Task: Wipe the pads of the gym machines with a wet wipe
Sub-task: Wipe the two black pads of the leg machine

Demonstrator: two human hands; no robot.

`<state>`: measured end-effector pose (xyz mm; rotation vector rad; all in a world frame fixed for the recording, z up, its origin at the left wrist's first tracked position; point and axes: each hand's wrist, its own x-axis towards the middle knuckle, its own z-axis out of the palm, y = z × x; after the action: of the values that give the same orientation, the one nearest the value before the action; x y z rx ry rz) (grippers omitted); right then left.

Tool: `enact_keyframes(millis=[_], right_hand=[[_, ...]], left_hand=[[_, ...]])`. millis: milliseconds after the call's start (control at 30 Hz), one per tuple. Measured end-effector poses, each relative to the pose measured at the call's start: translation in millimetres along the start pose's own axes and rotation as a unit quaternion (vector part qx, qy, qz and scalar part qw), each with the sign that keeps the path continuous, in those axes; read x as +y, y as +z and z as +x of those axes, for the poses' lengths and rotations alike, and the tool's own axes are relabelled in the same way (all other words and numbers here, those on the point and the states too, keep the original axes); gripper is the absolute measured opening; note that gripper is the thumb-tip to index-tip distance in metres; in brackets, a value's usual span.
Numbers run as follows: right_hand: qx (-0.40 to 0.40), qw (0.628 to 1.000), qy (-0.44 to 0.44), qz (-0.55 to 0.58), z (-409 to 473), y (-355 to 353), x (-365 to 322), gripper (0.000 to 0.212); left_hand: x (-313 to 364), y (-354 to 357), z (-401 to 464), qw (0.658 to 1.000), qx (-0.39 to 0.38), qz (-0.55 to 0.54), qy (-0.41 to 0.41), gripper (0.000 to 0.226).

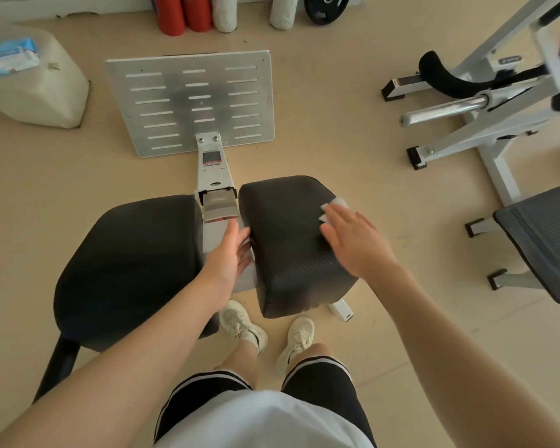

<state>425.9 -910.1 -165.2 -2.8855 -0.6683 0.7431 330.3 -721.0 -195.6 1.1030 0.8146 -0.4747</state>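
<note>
Two black pads sit side by side on a white machine frame below me. My right hand [353, 240] lies flat on the right pad [288, 240], fingers straight, pressing a white wet wipe [333, 203] whose edge shows beyond the fingertips near the pad's far right side. My left hand [232, 253] rests in the gap between the pads, its fingers against the right pad's inner side. The left pad [130, 270] is bare.
A slotted metal footplate [191, 101] stands ahead on the floor. A pack of wipes [8, 56] lies on a cream block at far left. Another white machine with a chrome bar [443, 111] and a black seat [543, 237] is to the right. Foam rollers and a weight plate line the wall.
</note>
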Motion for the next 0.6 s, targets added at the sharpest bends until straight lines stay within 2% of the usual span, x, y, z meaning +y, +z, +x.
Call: enact_keyframes(millis=[67, 167, 267, 367, 433, 533, 600], right_hand=[[-0.004, 0.999, 0.036, 0.017, 1.4, -4.1, 19.0, 0.043], [0.009, 0.999, 0.028, -0.013, 4.5, -4.4, 13.9, 0.040], [0.022, 0.998, -0.059, -0.009, -1.2, 2.9, -31.1, 0.045], [0.045, 0.991, -0.121, 0.018, -12.9, 19.0, -81.0, 0.037], [0.039, 0.986, -0.162, 0.002, -19.9, 31.2, -102.9, 0.046], [0.036, 0.972, -0.212, -0.090, -24.5, 35.1, -94.5, 0.052], [0.044, 0.977, -0.200, -0.060, -27.1, 30.3, -76.0, 0.054]], left_hand=[[-1.1, 1.4, 0.6, 1.000, 0.006, -0.002, 0.001, 0.061], [-4.4, 4.1, 0.6, 1.000, 0.015, -0.015, 0.010, 0.061], [-9.3, 7.3, 0.0, 0.999, 0.014, -0.033, 0.018, 0.061], [-10.4, 9.8, -2.2, 0.998, 0.007, -0.047, 0.030, 0.062], [-7.9, 13.3, -8.7, 0.997, 0.025, -0.069, 0.021, 0.061], [-7.3, 17.6, -17.4, 0.995, 0.015, -0.096, 0.022, 0.068], [-11.3, 21.4, -21.9, 0.994, 0.016, -0.101, 0.035, 0.070]])
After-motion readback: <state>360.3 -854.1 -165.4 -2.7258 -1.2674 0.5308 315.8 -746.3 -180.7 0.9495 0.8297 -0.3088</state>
